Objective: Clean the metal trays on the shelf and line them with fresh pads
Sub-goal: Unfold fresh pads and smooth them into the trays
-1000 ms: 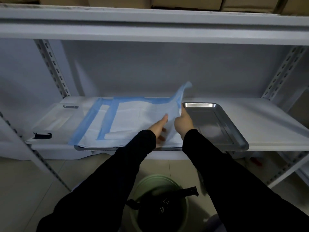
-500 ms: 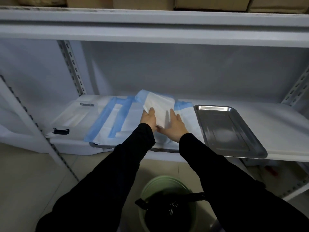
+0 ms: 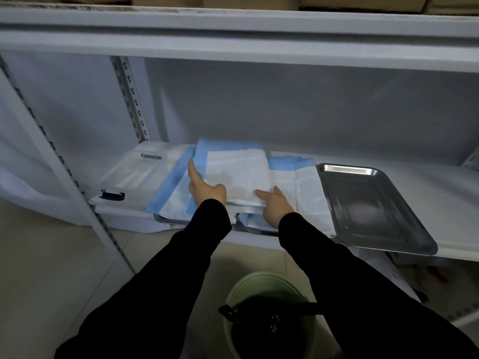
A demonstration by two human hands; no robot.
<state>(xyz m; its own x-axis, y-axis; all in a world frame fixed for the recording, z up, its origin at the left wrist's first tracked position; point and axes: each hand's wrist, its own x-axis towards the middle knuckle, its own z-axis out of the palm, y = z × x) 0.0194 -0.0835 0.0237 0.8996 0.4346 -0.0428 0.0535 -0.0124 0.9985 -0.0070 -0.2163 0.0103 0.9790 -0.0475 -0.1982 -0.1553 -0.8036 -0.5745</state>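
Note:
A white pad with blue borders (image 3: 238,172) lies folded over itself on the shelf, covering metal trays whose front rims (image 3: 168,220) peek out beneath it. My left hand (image 3: 207,189) rests on the pad's left part, index finger stretched along the fold. My right hand (image 3: 276,203) holds the folded flap's near right corner. A bare metal tray (image 3: 373,206) sits to the right, its front corner overhanging the shelf edge.
The white shelf (image 3: 440,182) has a low upper shelf above and slotted uprights (image 3: 131,97) at the left. A clear plastic packet with a black clip (image 3: 112,195) lies at the shelf's left. A green bin with a black bag (image 3: 269,320) stands on the floor below.
The pad's right side was lifted and folded leftwards over itself; it now lies flatter and wider under both hands. The view has shifted left.

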